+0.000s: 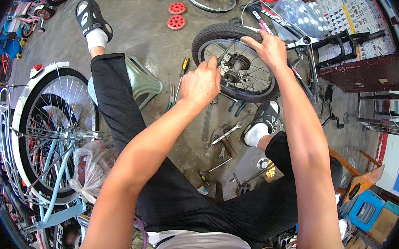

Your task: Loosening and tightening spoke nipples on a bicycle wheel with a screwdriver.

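A small spoked bicycle wheel with a black tyre (211,31) lies tilted in front of me, its dark hub (235,70) facing up. My right hand (270,50) is closed on the tyre at its far right side, thumb laid inward across the rim. My left hand (201,81) is a fist at the wheel's near left, holding a thin dark rod-like tool (222,55) that points up toward the far rim. Most of that tool is hidden in my fingers, so its kind is unclear. A yellow-handled screwdriver (184,67) lies left of the wheel.
Several wrenches (226,135), pliers (171,97) and a hammer (204,176) lie between my legs. A pale green stool (141,79) and a light-blue bicycle (54,159) stand left. Beyond are red discs (176,22), a bicycle fork (344,48) and bottles (303,20).
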